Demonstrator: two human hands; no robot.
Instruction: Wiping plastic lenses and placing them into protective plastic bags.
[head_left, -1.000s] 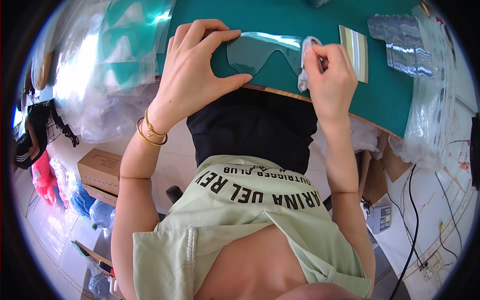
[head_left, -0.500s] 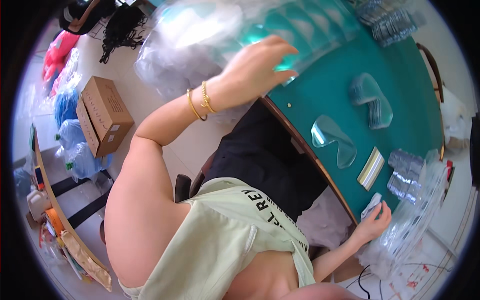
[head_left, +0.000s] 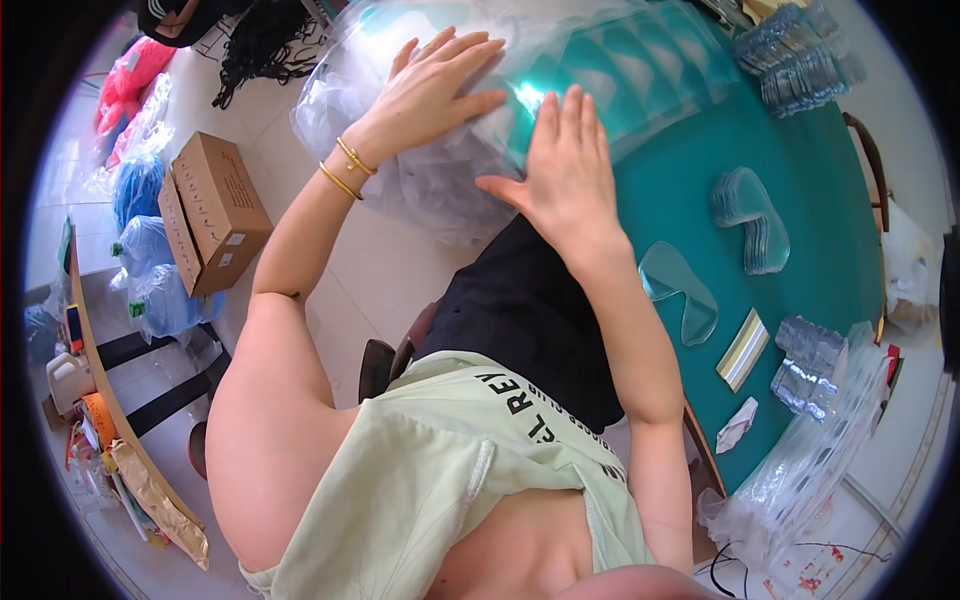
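Note:
At the far edge of the green table (head_left: 660, 190) lies a large transparent plastic sheet (head_left: 640, 70) with lens-shaped outlines on it. My left hand (head_left: 435, 95), with two gold bangles at the wrist, rests spread over the sheet's left part. Fingers stretched out, my right hand (head_left: 572, 165) lies on its near edge, thumb toward the left hand. Nothing is gripped in either hand. One curved transparent lens (head_left: 685, 300) lies beside my right forearm, which covers a bit of its left end. Farther right is a stack of similar lenses (head_left: 750, 220).
Along the table's right side lie a beige-and-silver strip (head_left: 742, 350), a crumpled white cloth (head_left: 737, 425), silvery packets (head_left: 808, 365) and a transparent plastic bag (head_left: 820, 440). More stacked plastic pieces (head_left: 795, 60) stand far right. A cardboard box (head_left: 215, 210) stands at left.
My right hand has left the white cloth at the near table edge and come up to the plastic sheet. My left hand has moved left and up over the sheet.

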